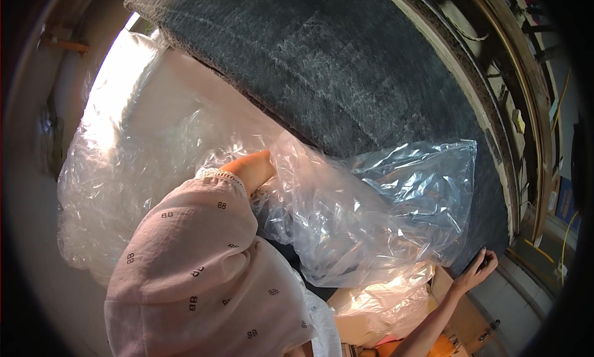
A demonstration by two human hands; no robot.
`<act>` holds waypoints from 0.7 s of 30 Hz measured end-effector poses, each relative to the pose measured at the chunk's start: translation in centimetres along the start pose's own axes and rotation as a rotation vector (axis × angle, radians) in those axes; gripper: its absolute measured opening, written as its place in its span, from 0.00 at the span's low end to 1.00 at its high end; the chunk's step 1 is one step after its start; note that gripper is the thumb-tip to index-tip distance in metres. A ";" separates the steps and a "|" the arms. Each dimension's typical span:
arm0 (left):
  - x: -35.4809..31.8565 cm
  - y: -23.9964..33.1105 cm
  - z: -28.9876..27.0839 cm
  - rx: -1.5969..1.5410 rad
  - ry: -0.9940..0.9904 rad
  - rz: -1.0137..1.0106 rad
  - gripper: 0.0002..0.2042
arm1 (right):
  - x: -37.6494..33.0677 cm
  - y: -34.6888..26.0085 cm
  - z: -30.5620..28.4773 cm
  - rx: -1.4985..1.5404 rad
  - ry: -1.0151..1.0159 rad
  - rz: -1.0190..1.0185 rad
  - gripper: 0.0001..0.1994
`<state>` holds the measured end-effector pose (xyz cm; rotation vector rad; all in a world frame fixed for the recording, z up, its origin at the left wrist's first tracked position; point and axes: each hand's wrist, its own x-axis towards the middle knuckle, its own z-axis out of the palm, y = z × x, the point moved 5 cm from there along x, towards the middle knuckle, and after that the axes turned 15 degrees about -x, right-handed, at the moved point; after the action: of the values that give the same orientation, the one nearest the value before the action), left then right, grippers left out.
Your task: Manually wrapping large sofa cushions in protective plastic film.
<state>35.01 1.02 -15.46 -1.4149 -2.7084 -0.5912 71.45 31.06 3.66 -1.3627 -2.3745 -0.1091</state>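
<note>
Here the left hand [255, 169] has its fingers buried in clear plastic sheeting [346, 221], grip unclear; right hand [477, 269] spreads released on the grey felt table [346, 66].

plastic bag [371, 215]: clear, thin, heavily crinkled, glossy with glare
state: loose and billowed, partly open
pose: spread sideways, one corner raised at the upper right
place: over the edge of the dark grey felt mat [346, 66], between both hands
</note>
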 end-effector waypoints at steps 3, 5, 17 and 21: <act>0.4 0.2 -1.3 0.044 0.046 -0.009 0.19 | 0.1 -0.4 0.1 0.057 0.033 0.003 0.10; 1.1 0.5 -1.6 0.056 0.088 0.004 0.19 | 0.0 -0.1 -0.2 0.008 0.058 0.004 0.10; -3.8 1.1 -12.9 0.401 0.435 -0.154 0.16 | -0.8 -0.3 -1.0 -0.125 0.177 -0.037 0.12; -3.3 1.8 -16.4 0.496 0.537 -0.164 0.16 | -1.2 0.7 -0.4 -0.132 0.241 -0.024 0.12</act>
<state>35.94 -6.30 -0.38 -0.7821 -2.3157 -0.2249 72.70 30.38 3.48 -1.2989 -2.2144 -0.4195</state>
